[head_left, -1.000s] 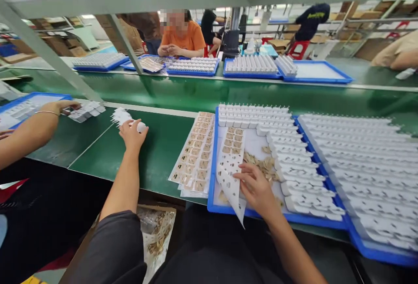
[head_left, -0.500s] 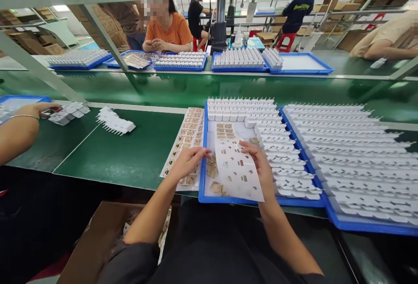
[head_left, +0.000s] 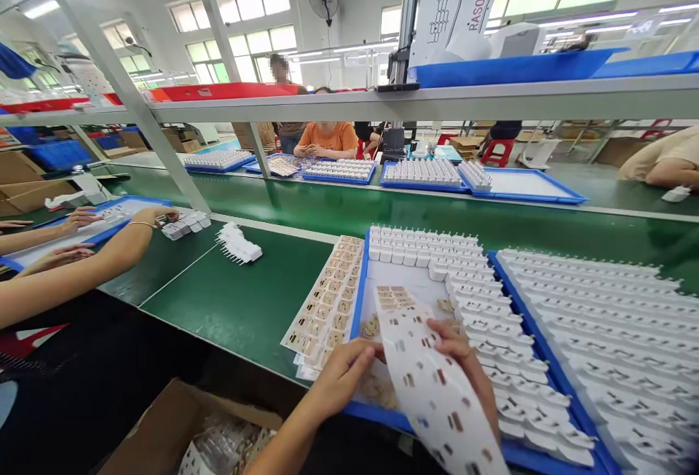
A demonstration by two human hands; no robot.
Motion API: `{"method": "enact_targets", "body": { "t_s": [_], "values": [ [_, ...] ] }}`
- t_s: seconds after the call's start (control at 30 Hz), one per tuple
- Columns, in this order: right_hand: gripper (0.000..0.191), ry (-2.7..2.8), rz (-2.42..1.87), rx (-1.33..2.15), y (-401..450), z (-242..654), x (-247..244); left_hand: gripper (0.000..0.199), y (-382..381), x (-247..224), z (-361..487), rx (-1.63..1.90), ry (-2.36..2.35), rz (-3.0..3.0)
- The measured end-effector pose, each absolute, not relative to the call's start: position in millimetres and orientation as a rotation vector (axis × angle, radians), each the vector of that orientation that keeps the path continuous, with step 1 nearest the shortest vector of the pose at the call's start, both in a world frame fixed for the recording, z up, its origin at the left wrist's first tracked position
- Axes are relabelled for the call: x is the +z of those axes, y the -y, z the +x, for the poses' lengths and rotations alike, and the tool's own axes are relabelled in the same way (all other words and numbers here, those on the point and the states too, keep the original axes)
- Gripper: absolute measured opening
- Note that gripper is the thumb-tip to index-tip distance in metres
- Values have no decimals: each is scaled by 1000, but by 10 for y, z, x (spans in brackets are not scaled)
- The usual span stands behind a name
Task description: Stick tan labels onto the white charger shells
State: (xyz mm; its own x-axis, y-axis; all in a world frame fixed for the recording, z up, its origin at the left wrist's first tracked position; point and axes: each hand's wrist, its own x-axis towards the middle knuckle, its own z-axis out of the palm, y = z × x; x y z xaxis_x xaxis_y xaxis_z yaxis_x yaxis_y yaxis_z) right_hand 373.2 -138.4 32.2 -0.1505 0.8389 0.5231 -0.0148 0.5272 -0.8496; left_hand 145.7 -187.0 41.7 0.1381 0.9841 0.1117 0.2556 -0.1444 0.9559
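A white perforated sheet (head_left: 431, 380), with some tan pieces left at its far end, hangs over a blue-rimmed tray (head_left: 359, 293). My right hand (head_left: 464, 362) is closed on the sheet's right side. At its left edge is my left hand (head_left: 349, 373), fingers pressed together; whatever they pinch is too small to make out. Loose tan pieces (head_left: 370, 326) lie in the tray beside rows of white plastic parts (head_left: 480, 300). Left of the tray, a stack of sheets with tan pieces (head_left: 328, 293) rests on the green table.
White parts fill another blue tray (head_left: 601, 344) at right. A white part cluster (head_left: 238, 243) lies on the green table (head_left: 229, 315). A co-worker's arm (head_left: 103, 264) reaches in from the left. An open cardboard box (head_left: 158, 424) stands below the table edge. Shelf posts (head_left: 164, 147) rise behind.
The view has tilted up, showing the upper shelf and windows. The sheet now bends down nearer to me in my right hand. My left hand's fingers have closed at the sheet's left edge.
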Motion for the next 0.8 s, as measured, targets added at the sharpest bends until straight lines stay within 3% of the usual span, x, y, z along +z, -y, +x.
{"method": "enact_targets", "body": {
  "t_s": [0.1,0.2,0.4,0.6,0.8],
  "values": [
    [15,1780,-661,807,1583,3723,304,73,1770,332,1504,1174,-1289,1186],
    [22,1951,-659,687,1732,3722,322,83,1654,361,1546,1232,-1115,860],
    [24,2052,-662,745,1951,3846,291,48,1749,358,1553,1190,-1086,827],
    [21,1809,-967,543,2044,3857,320,42,2067,291,1617,1195,-1217,1018],
    [24,1828,-948,377,1896,3525,464,46,2195,304,1722,1126,-1138,1175]
  ]
}}
